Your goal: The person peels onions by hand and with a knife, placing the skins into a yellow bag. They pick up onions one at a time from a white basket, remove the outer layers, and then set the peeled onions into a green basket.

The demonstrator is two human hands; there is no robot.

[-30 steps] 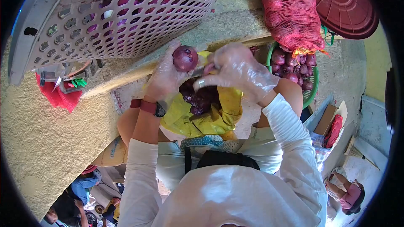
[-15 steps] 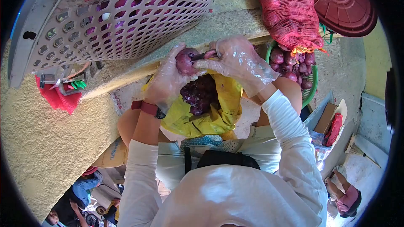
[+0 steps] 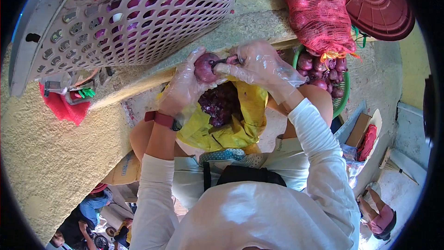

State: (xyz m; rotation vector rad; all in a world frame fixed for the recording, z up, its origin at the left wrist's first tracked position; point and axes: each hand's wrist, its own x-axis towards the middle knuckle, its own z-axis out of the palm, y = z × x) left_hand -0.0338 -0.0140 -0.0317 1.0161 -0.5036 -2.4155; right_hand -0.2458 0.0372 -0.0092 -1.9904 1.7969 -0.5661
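Head view: left hand, in thin plastic glove, cups a red onion at frame centre-top, over yellow bag w/ peels. Right hand closed on small knife, tip at onion top. Onion prob. firm, light, skin slick & flaky; hold round the middle.

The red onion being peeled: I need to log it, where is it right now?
In the head view, the red onion sits upper centre, gripped in the left hand, with the right hand touching its right side, above the yellow bag.
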